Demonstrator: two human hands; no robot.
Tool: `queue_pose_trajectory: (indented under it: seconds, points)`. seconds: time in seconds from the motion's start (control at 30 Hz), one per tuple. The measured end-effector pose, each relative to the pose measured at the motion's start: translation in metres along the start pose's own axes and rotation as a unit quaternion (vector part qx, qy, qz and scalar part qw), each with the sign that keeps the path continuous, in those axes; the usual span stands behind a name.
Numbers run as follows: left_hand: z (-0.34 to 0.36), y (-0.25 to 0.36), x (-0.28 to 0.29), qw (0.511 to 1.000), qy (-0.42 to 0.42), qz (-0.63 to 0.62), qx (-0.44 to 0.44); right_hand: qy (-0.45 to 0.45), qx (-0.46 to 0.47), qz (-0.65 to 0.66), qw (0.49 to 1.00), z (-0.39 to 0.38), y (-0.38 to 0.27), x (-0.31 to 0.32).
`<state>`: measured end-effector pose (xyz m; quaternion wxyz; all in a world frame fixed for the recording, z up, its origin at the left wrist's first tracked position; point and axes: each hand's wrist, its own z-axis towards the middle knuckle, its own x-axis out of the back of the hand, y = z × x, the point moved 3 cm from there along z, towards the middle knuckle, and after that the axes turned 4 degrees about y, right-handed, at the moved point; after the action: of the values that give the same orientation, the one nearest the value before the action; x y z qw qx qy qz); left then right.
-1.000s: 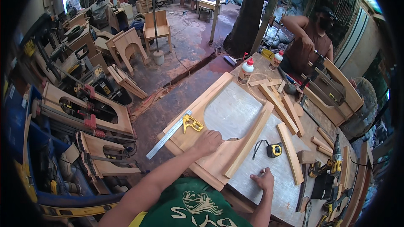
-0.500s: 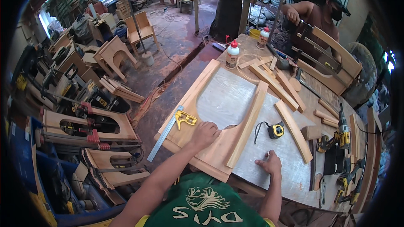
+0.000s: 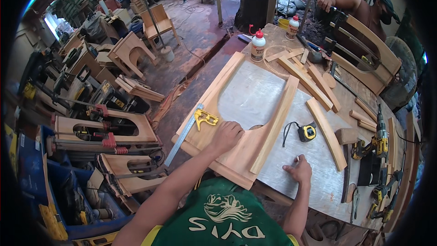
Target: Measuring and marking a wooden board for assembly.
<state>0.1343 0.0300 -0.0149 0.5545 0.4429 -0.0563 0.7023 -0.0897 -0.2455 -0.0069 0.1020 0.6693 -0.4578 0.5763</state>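
Nearest the lower edge, right of centre, your right hand [image 3: 299,171] is half curled over the bench [image 3: 325,183]. A small white item [image 3: 298,158] shows at its fingertips; whether it is gripped, you cannot be sure from here.

Your left hand [image 3: 227,137], at centre, lies palm down with fingers bent on the wooden frame [image 3: 248,145]; whether it grips the edge cannot be told. The frame spreads under and beyond that hand, its sides running from lower centre toward the upper right. Your left hand is clearly the nearer, in contact; your right is apart, right of the frame.

Count: one frame, one combination square [image 3: 185,132] lying across the frame's left side, just left of your left hand, one tape measure [image 3: 307,132] above your right. Farther off, you have two glue bottles [image 3: 258,50], upright, top centre, and one co-worker [image 3: 348,3], upper right.
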Motion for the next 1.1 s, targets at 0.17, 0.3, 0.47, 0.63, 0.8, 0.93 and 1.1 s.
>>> queue_pose_trajectory:
  seconds: [0.17, 0.3, 0.47, 0.63, 0.8, 0.93, 1.1]
  points:
    - [0.0, -0.0002, -0.0015, 1.0, -0.005, 0.011, -0.012, 0.011, -0.012, 0.002, 1.0, -0.0011, -0.001, 0.0]
    - [-0.0001, -0.0022, -0.0039, 1.0, -0.008, 0.011, 0.005, 0.014, -0.006, -0.004, 1.0, -0.002, -0.0022, -0.0002]
    - [0.0, -0.0052, -0.0051, 1.0, -0.016, 0.012, 0.01, 0.019, -0.005, -0.002, 1.0, -0.0041, -0.0055, -0.0006]
    - [-0.0002, -0.0045, -0.004, 0.999, -0.021, 0.018, 0.017, 0.025, -0.005, -0.004, 1.0, -0.0027, 0.0006, -0.0062]
    - [-0.0007, -0.0009, -0.0025, 0.999, -0.015, 0.024, 0.017, 0.022, -0.016, -0.001, 1.0, -0.0042, 0.002, -0.007]
    - [-0.001, -0.0001, -0.0022, 0.999, -0.019, 0.04, 0.013, 0.027, -0.015, 0.003, 1.0, -0.0047, 0.002, -0.0067]
    - [-0.0023, -0.0026, -0.0051, 0.998, -0.04, 0.039, 0.011, 0.029, -0.017, 0.01, 0.999, -0.006, -0.0004, -0.0042]
